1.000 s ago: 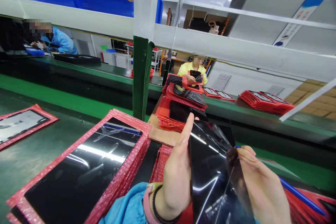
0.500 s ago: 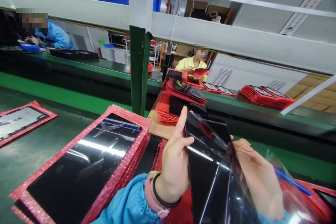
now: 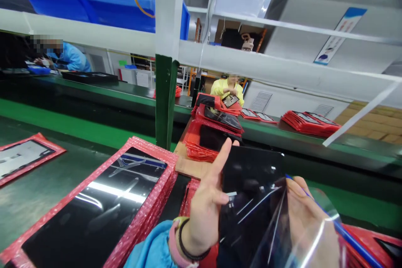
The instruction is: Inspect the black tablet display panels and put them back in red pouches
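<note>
My left hand [image 3: 205, 201] grips a glossy black screen panel [image 3: 248, 176] by its left edge, thumb on the face and index finger stretched up along the side. The panel is held tilted up before me, its lower end cut off by the frame. At its right, my right hand [image 3: 309, 213] holds a clear plastic film [image 3: 325, 205] that is partly lifted and curling off the panel's lower right. A thin blue stick [image 3: 354, 238], like a pen, runs through the same hand. The right fingertips are partly covered by film and panel.
To the left, a black panel [image 3: 94, 213] tops a stack of pink bubble-wrap sleeves [image 3: 157, 194]. Farther left lies a sleeve with a white-backed panel [image 3: 25, 157]. More red sleeves [image 3: 201, 140] are stacked ahead, by a green post [image 3: 163, 104]. Two co-workers sit beyond.
My view has tilted up slightly. The film has come farther from the panel's face and curls toward the lower right. The co-worker in yellow has turned the panel in their hands.
</note>
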Demonstrator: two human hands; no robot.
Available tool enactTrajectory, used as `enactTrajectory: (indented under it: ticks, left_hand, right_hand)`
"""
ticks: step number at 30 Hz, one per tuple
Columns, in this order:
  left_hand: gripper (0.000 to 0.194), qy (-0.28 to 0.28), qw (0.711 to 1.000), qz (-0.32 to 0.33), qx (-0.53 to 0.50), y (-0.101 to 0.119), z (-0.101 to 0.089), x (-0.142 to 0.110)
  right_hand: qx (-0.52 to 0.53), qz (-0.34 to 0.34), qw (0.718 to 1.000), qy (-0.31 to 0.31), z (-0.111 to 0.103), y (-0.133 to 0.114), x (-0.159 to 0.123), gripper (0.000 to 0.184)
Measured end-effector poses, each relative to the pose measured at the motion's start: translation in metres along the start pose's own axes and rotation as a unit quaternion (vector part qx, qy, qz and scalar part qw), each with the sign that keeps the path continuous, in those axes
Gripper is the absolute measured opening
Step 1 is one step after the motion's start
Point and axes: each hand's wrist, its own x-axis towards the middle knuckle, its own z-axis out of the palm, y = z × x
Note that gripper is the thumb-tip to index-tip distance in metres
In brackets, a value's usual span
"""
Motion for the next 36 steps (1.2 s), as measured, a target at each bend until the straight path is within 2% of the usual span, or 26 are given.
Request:
enactTrajectory:
  ticks: [2,3,5,7,9,11,18,22,28,36]
  left_hand:
    - [0.067,-0.056,0.998,0.02,0.021,-0.004,-0.002,-0.003]
    - [0.062,-0.072,0.996,0.024,0.041,-0.006,-0.002,-0.005]
    - [0.056,-0.079,0.993,0.013,0.085,-0.009,-0.002,-0.009]
    - [0.065,-0.068,0.99,-0.002,0.126,-0.011,-0.001,-0.015]
    - [0.078,-0.065,0.987,-0.007,0.145,-0.012,0.002,-0.02]
    - [0.084,-0.067,0.987,-0.009,0.147,-0.012,0.004,-0.024]
    - [0.084,-0.102,0.983,-0.032,0.148,-0.012,0.0,-0.027]
    - [0.084,-0.089,0.985,-0.018,0.147,-0.013,0.002,-0.028]
    - [0.087,-0.087,0.986,-0.017,0.138,-0.013,0.009,-0.028]
    - [0.076,-0.104,0.988,0.019,0.116,-0.014,0.007,-0.031]
  right_hand:
    - [0.028,0.007,0.999,0.032,-0.003,0.0,-0.002,0.048]
    - [0.039,-0.01,0.999,0.022,-0.004,0.0,-0.003,0.046]
    - [0.033,-0.07,0.996,-0.043,-0.006,-0.003,-0.006,0.035]
    - [0.005,-0.104,0.99,-0.099,-0.006,-0.006,-0.009,0.032]
    - [-0.013,-0.113,0.987,-0.117,-0.006,-0.009,-0.012,0.036]
    - [-0.014,-0.116,0.986,-0.117,-0.007,-0.011,-0.013,0.039]
    - [-0.021,-0.119,0.988,-0.099,-0.007,-0.009,-0.009,0.043]
    - [-0.018,-0.13,0.986,-0.1,-0.004,-0.01,-0.011,0.042]
    - [-0.02,-0.111,0.989,-0.092,-0.004,-0.01,-0.012,0.042]
    - [0.006,-0.132,0.989,-0.066,-0.009,-0.007,-0.008,0.044]
